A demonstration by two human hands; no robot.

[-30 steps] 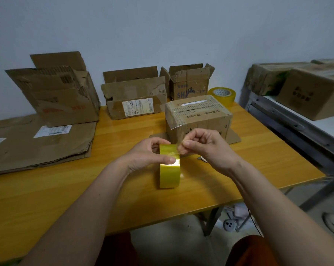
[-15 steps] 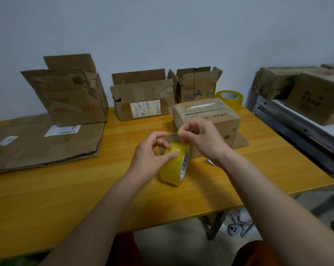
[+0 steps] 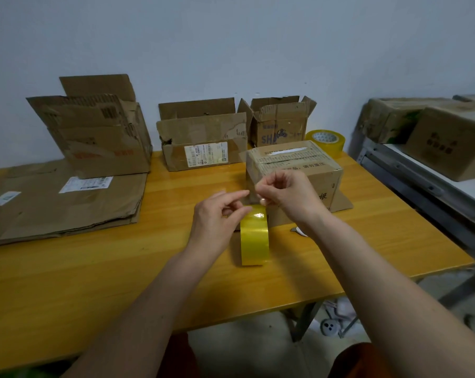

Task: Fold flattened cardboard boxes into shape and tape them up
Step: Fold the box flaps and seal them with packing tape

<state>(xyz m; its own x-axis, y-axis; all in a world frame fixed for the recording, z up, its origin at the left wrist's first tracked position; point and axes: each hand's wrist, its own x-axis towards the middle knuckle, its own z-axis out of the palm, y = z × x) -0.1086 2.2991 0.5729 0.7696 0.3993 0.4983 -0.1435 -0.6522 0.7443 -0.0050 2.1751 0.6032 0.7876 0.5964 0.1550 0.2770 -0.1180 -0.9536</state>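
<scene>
Left hand (image 3: pixel 217 216) gripping tape roll (image 3: pixel 254 238) at frame centre, upright on edge, tread facing camera; right hand (image 3: pixel 285 193) pinching peeled tape end.

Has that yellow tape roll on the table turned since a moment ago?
Yes. The tape roll, angled half a second ago with its core showing, now stands edge-on before the taped box.
</scene>
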